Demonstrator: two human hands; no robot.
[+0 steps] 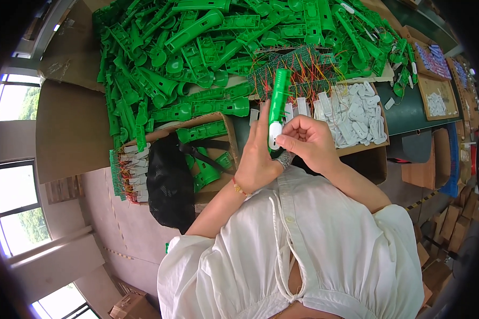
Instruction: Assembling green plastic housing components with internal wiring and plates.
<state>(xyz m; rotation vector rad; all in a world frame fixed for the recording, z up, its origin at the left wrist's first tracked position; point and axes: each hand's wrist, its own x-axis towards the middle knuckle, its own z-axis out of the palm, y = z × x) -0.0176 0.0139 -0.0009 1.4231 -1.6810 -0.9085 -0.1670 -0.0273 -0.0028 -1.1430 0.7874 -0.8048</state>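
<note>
Upright before my chest stands a long green plastic housing (279,98), with a white oval plastic cover (274,133) at its near end. My left hand (256,162) holds the housing from the left, its fingers stretched along the side. From the right, my right hand (314,144) has its thumb and curled fingers closed at the edge of the white cover. Just beyond lie green circuit boards (303,59) with red and yellow wires. A pile of white plastic covers (355,114) sits in a cardboard tray to the right of my right hand.
A large heap of green plastic housings (197,48) covers the far bench. At left, a cardboard box (226,127) holds more housings, with a black mesh bag (167,178) hanging over it. Beside the bag are wired white parts (134,169). Trays of small parts (435,101) stand at far right.
</note>
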